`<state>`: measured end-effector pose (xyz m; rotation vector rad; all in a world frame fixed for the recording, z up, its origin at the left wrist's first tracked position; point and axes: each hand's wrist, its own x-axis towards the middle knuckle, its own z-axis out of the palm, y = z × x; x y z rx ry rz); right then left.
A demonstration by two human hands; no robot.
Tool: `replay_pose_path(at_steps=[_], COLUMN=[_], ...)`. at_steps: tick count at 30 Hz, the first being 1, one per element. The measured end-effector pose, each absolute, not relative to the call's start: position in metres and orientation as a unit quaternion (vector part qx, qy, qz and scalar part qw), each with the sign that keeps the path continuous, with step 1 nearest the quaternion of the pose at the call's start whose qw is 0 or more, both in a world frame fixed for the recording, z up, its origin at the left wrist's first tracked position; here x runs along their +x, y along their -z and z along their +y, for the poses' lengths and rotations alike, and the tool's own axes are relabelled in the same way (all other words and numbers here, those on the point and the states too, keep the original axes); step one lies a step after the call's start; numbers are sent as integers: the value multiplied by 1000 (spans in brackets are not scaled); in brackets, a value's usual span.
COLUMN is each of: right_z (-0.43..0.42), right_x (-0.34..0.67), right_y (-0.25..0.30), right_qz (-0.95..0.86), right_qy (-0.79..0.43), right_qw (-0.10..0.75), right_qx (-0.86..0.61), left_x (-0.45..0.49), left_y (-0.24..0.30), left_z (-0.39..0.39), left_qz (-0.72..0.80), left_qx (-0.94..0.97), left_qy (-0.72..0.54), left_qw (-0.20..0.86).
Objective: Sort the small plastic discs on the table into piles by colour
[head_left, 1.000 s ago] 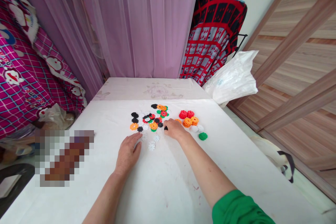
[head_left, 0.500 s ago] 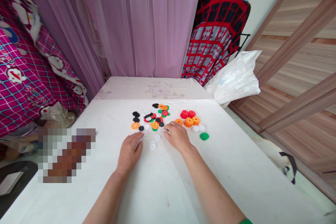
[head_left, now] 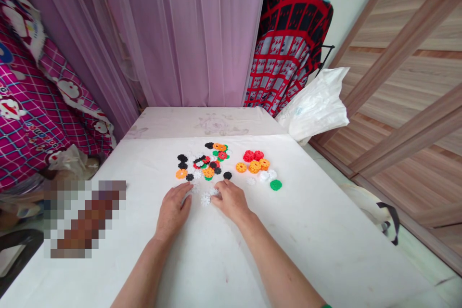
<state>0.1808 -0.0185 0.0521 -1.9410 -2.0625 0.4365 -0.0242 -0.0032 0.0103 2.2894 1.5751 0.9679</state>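
My left hand (head_left: 175,207) rests on the white tablecloth with thumb and fingers apart, holding nothing. Its fingertips are close to small white snowflake-shaped discs (head_left: 205,198). From the other side, my right hand (head_left: 231,197) reaches over the same discs, its thumb and forefinger apart at their edge and partly covering one. A single black disc (head_left: 227,175) lies just beyond my right fingers. Farther back is a mixed heap of black, white, red, green and orange discs (head_left: 208,172). To the right, discs lie grouped by colour: red (head_left: 249,155), orange (head_left: 254,167), white (head_left: 264,175) and green (head_left: 276,185).
The table (head_left: 288,231) bears a white cloth, with a floral strip (head_left: 216,122) at its far end. A white plastic bag (head_left: 317,106) stands beyond the right edge. Purple curtains (head_left: 187,33) hang behind, and a wooden wardrobe (head_left: 407,82) is at right.
My right hand has moved left and nearer, leaving the black disc on the cloth and coming to the white discs. My left hand stays nearly in place. The view has shifted slightly.
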Motion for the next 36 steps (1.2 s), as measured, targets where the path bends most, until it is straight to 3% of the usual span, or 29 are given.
replay_pose_path(at_steps=[6,16,36], right_z=[-31,-22,-35], right_x=[237,264,256], right_y=[-57,-58,-61], right_qz=[-573,-531,-512], right_qy=[-84,-59,-83], right_qw=[197,104,56], right_qx=[-791,-839,-853], left_x=[-24,-26,-27], left_y=[-13,-13,-10], left_z=[-3,-3,-2], left_qz=[533,529,523], left_qx=[778,780,782], left_qy=[-317,-319,-322], left_qw=[100,96,100])
